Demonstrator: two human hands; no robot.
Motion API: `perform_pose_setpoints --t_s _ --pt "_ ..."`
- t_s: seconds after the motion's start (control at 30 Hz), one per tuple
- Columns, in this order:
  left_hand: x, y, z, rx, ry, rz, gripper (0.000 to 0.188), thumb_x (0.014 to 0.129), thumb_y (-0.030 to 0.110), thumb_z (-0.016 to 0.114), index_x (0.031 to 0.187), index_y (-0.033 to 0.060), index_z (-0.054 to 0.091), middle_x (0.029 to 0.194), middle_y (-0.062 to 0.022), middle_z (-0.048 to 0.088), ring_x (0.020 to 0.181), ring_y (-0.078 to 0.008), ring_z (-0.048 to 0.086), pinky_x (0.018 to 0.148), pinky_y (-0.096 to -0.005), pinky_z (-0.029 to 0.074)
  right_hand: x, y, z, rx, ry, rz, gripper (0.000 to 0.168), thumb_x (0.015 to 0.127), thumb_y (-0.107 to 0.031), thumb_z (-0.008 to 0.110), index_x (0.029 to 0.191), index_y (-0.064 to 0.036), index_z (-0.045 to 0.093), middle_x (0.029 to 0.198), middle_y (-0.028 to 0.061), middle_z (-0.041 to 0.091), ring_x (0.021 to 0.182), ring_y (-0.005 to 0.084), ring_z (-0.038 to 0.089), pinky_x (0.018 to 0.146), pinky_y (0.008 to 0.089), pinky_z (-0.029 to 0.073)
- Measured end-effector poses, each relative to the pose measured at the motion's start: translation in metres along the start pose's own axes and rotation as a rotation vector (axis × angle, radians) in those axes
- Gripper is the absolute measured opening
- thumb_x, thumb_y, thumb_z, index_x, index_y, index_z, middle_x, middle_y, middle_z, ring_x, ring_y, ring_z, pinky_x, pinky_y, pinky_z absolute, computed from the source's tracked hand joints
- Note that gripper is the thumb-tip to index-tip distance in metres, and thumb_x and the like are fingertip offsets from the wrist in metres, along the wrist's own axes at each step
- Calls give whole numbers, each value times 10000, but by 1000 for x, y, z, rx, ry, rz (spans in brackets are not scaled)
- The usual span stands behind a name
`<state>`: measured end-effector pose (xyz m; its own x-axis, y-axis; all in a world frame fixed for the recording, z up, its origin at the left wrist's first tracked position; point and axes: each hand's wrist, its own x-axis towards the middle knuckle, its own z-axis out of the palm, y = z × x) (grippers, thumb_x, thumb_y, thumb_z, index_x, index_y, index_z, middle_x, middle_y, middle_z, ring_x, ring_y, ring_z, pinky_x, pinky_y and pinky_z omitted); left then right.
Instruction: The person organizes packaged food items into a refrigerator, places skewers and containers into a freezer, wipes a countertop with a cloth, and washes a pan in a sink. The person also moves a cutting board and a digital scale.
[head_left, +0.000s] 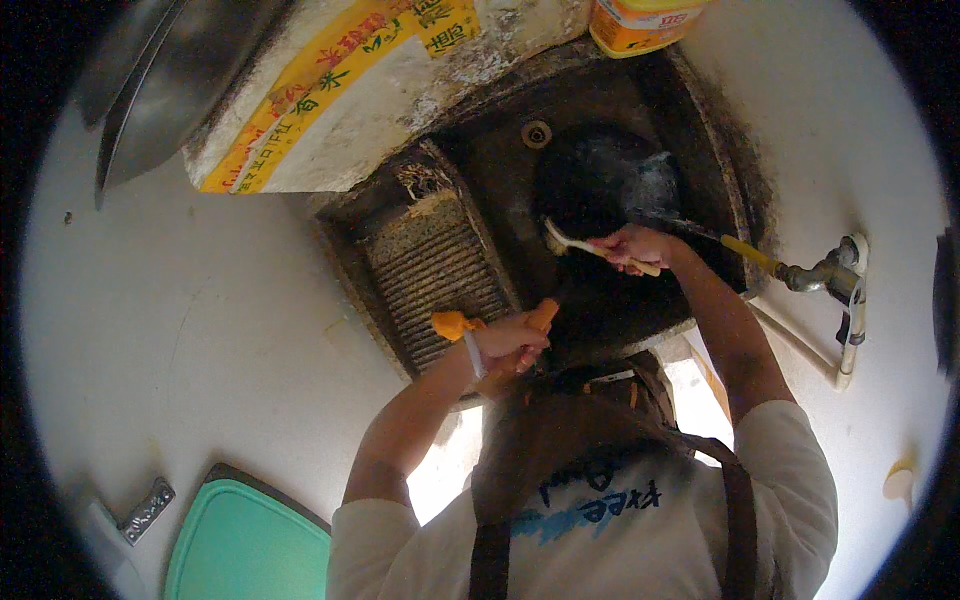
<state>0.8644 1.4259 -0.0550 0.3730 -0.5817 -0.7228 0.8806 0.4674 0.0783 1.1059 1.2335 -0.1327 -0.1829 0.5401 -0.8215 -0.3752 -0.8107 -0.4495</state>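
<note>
In the head view, a dark round pan or basin (581, 184) lies in the dark stone sink (517, 277). My right hand (637, 249) grips a pale-handled brush (570, 240), its head by the near rim of the pan. Lower left, my left hand (517, 343) is closed around an orange-brown rod-like piece (543, 313), perhaps a handle; the dark hides whether it joins the pan. Water (675, 219) runs from a yellow hose end (750, 255) on the metal tap (832, 274) into the pan.
A ridged washboard (439, 274) adjoins the sink's left side, with a drain (536, 134) at the far end. A yellow tub (645, 30) stands on the far rim. Taped white block (352, 135) juts in at upper left; a green board (247, 540) is lower left.
</note>
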Motion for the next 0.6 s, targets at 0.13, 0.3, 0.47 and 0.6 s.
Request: perform_pose_setpoints --t_s 0.13,0.3,0.47,0.6 --pt "-13 15 15 14 -25 -33 212 810 96 582 906 114 394 572 12 416 446 -104 429 404 -253 368 38 17 -15 -140 236 -338 324 805 -30 492 1109 -77 594 703 53 552 586 154 531 487 301 442" --pt "-14 13 29 56 68 -1 192 808 96 582 888 105 408 569 1 425 430 -112 430 396 -261 377 30 16 -45 -1113 1211 48 202 775 -185 580 942 -71 597 864 106 620 720 293 621 616 393 522" --pt "-4 10 24 219 174 98 156 807 86 571 864 90 427 578 -19 446 434 -129 449 385 -269 383 -39 58 -6 -1232 837 114 243 847 -154 513 1052 -50 593 879 158 632 817 268 633 674 414 510" --pt "4 1 18 299 198 83 171 808 80 563 907 76 423 606 -32 466 459 -134 476 394 -274 396 -30 -2 57 -371 381 -291 211 837 -167 551 984 -29 614 706 150 608 598 268 592 500 352 474"
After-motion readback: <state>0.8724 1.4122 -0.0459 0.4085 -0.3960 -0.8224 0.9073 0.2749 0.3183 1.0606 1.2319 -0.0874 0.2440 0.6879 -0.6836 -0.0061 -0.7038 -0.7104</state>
